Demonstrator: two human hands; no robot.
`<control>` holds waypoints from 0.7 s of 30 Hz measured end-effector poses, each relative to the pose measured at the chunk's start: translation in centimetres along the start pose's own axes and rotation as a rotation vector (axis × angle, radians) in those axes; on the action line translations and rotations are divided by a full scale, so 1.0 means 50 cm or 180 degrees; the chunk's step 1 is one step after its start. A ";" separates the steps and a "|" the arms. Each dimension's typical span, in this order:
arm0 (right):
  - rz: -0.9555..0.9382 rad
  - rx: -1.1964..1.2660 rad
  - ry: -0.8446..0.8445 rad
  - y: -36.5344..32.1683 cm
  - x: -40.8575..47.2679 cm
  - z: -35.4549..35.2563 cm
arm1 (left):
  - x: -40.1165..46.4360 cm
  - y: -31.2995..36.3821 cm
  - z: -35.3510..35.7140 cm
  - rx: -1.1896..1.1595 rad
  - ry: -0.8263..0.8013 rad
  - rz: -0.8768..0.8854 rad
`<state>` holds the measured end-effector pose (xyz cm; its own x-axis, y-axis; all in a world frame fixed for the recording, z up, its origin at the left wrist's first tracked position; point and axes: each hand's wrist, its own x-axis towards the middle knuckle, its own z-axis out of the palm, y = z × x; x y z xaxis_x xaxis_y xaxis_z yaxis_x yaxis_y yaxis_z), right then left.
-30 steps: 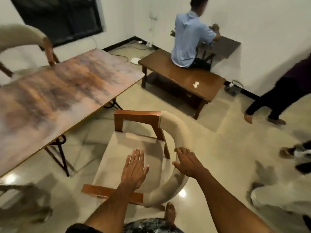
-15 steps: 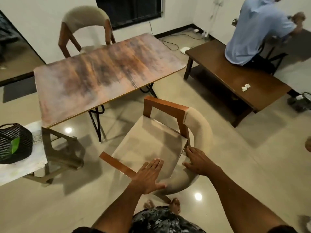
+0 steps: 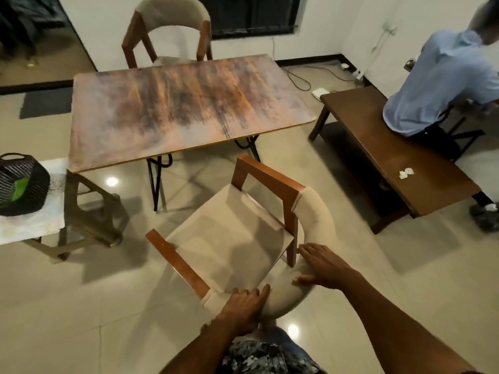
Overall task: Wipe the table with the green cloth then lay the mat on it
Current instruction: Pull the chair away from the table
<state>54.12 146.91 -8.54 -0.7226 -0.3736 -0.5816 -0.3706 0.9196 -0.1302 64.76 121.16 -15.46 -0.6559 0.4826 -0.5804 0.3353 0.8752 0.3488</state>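
Note:
The table (image 3: 186,109) has a mottled rust-brown top and black metal legs, and stands across the middle of the view. The green cloth (image 3: 19,190) lies inside a black woven basket (image 3: 25,184) at the far left. Right in front of me is a wooden chair (image 3: 232,238) with a beige seat and a padded curved backrest. My left hand (image 3: 243,306) grips the backrest's near end. My right hand (image 3: 322,268) grips the backrest further right, fingers draped over its top. I see no separate mat.
The basket rests on a pale low table (image 3: 32,225) at the left, beside a brown plastic stool (image 3: 89,211). A second chair (image 3: 168,31) stands behind the table. A person in a blue shirt (image 3: 442,85) sits on a dark wooden bench (image 3: 399,163) at the right.
My view has swung left, bringing the whole table and the basket into sight. My left hand moved off the chair seat onto the backrest. The chair has turned slightly.

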 end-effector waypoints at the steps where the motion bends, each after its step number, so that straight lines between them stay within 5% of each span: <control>1: -0.0063 -0.0010 0.0007 0.024 0.012 -0.012 | 0.006 0.006 -0.003 0.0010 -0.0009 -0.0093; 12: -0.0950 -0.0747 0.0146 0.180 0.173 -0.108 | 0.023 0.085 0.031 -0.0626 0.0157 -0.1817; 21: -0.1219 -0.1459 -0.0246 0.259 0.183 -0.117 | 0.032 0.112 0.033 -0.1373 0.0400 -0.2430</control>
<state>39.28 154.69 -10.85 -0.4499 -0.6423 -0.6205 -0.8224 0.5689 0.0073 66.73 126.90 -15.64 -0.6745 -0.2576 -0.6918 -0.4919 0.8556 0.1610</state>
